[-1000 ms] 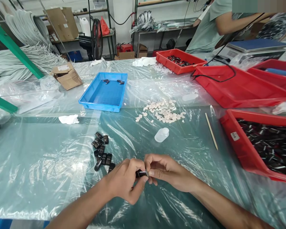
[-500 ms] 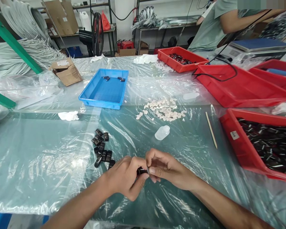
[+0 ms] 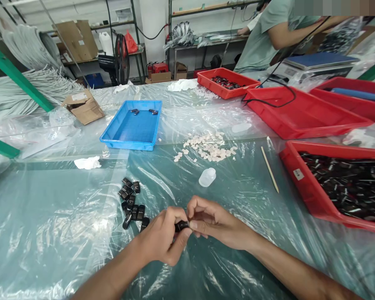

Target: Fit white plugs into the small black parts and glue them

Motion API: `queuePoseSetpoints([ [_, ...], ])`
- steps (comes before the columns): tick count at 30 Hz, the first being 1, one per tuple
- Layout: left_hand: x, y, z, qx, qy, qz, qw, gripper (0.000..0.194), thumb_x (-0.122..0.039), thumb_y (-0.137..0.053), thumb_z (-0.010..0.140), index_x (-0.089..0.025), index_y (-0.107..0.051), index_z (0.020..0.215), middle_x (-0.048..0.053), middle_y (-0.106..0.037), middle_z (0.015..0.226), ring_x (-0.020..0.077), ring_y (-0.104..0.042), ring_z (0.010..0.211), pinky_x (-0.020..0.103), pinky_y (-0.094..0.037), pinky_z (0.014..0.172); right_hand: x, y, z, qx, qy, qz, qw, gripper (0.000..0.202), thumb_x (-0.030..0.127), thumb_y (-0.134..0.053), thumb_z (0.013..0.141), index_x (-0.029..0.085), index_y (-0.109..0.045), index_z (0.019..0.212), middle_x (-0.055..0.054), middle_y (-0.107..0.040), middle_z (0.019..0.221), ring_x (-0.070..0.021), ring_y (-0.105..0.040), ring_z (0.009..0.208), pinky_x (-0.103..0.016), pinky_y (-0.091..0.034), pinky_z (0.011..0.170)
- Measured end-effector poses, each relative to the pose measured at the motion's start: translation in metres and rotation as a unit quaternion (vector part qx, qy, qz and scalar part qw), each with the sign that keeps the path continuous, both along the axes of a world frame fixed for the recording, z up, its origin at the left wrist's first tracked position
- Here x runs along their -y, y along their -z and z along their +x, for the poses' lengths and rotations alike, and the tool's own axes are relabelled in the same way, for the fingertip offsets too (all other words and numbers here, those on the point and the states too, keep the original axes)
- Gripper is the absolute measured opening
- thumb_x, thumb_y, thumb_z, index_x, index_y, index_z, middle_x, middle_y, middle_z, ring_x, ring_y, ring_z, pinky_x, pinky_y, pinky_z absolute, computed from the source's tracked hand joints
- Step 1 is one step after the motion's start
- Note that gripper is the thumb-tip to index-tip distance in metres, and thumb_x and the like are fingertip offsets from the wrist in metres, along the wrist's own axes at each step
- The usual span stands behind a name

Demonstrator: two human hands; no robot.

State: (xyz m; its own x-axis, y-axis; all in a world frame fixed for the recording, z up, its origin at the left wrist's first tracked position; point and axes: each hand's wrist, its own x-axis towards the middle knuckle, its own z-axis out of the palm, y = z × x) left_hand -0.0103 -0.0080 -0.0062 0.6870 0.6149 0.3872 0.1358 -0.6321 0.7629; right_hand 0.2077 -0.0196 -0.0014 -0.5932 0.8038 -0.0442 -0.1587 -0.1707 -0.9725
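Near the table's front edge, my left hand (image 3: 164, 235) pinches a small black part (image 3: 181, 226) between thumb and index finger. My right hand (image 3: 217, 221) is closed at the right end of the same part, its fingertips touching it; whether it also holds something small is hidden. Several similar black parts (image 3: 134, 211) lie in a loose group just beyond and left of my left hand. Farther off is a scatter of small pale pieces (image 3: 211, 146), with a clear oval piece (image 3: 207, 177) on the near side of it.
A blue tray (image 3: 128, 144) with a few dark parts stands beyond the group. On the right are a thin stick (image 3: 270, 170), a red bin (image 3: 312, 200) full of black parts and more red trays (image 3: 309, 112). A person (image 3: 259, 37) works at the back right.
The camera view has shifted a little, so the table items appear displaced. Both hands remain together at the black part, which shows slightly turned, with less of its end visible.
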Motion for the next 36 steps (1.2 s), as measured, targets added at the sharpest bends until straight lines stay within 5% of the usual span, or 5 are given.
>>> queuePoseSetpoints([
  [11, -0.039, 0.013, -0.018, 0.01, -0.276, -0.133, 0.952, 0.023, -0.036, -0.055, 0.098, -0.029, -0.034, 0.103, -0.013, -0.03, 0.064, 0.0091, -0.026, 0.049, 0.019, -0.023, 0.047, -0.079, 0.027, 0.089, 0.085, 0.403, 0.113, 0.904, 0.039, 0.06, -0.068, 0.091, 0.024, -0.056, 0.098, 0.005, -0.054, 0.071, -0.0117, -0.047, 0.059, -0.025, -0.038, 0.053],
  [20, -0.06, 0.007, -0.015, -0.06, -0.347, -0.103, 0.93, 0.029, -0.049, -0.056, 0.091, -0.029, -0.036, 0.099, -0.012, -0.033, 0.061, 0.0134, -0.032, 0.047, 0.026, -0.027, 0.05, -0.112, 0.072, 0.112, 0.184, 0.475, 0.208, 0.835, 0.025, 0.048, -0.064, 0.086, 0.023, -0.061, 0.088, -0.001, -0.064, 0.076, -0.0179, -0.058, 0.069, -0.031, -0.045, 0.066],
  [29, -0.197, -0.116, -0.013, -0.187, -0.417, 0.029, 0.889, 0.055, -0.032, -0.073, 0.091, -0.013, -0.046, 0.135, 0.01, -0.067, 0.117, 0.0211, -0.061, 0.091, 0.043, -0.047, 0.097, -0.116, 0.08, 0.106, 0.237, 0.423, 0.302, 0.821, 0.015, 0.038, -0.054, 0.091, 0.024, -0.059, 0.092, -0.003, -0.067, 0.083, -0.0182, -0.06, 0.068, -0.033, -0.05, 0.068],
  [32, -0.177, -0.13, -0.011, -0.211, -0.397, 0.048, 0.892, 0.05, -0.033, -0.064, 0.099, -0.012, -0.048, 0.142, 0.014, -0.063, 0.134, 0.0233, -0.064, 0.1, 0.043, -0.049, 0.1, -0.116, 0.082, 0.107, 0.252, 0.415, 0.308, 0.818, 0.017, 0.037, -0.056, 0.096, 0.021, -0.06, 0.096, -0.002, -0.065, 0.087, -0.016, -0.06, 0.07, -0.032, -0.05, 0.071],
  [36, -0.112, -0.106, 0.002, -0.23, -0.32, 0.023, 0.919, 0.029, -0.04, -0.059, 0.105, -0.019, -0.066, 0.123, 0.008, -0.072, 0.12, 0.0214, -0.07, 0.097, 0.036, -0.059, 0.087, -0.115, 0.084, 0.104, 0.277, 0.383, 0.315, 0.823, 0.017, 0.035, -0.062, 0.099, 0.018, -0.063, 0.1, -0.002, -0.067, 0.095, -0.014, -0.06, 0.076, -0.032, -0.052, 0.077],
])
